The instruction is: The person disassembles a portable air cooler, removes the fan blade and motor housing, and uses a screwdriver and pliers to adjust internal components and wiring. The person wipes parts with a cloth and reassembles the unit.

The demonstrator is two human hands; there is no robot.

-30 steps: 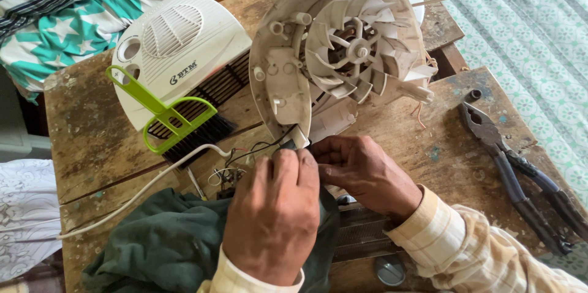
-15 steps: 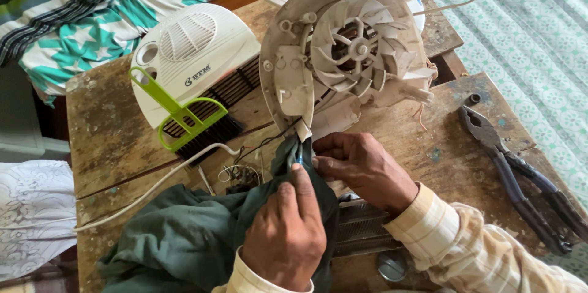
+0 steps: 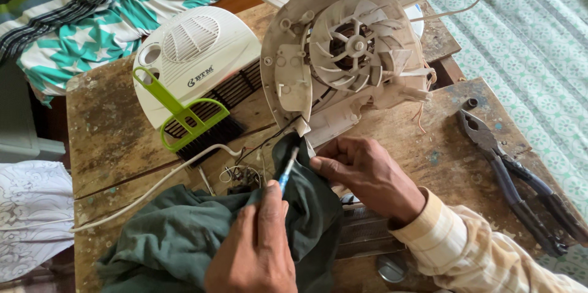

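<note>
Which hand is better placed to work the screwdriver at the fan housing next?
Left hand: it likely grips the blue screwdriver, whose tip points at the fan housing. The right hand only pinches the dark cloth.

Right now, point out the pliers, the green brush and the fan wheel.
pliers (image 3: 490, 146): head view, on the pivot joint.
green brush (image 3: 184, 115): head view, on the green handle frame.
fan wheel (image 3: 356, 48): head view, on the hub.

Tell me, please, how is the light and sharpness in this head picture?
Head view: soft, even daylight with weak shadows; the fan housing, pliers and dark green cloth are sharp; no strong glare; the left hand at the bottom edge is slightly soft.
</note>
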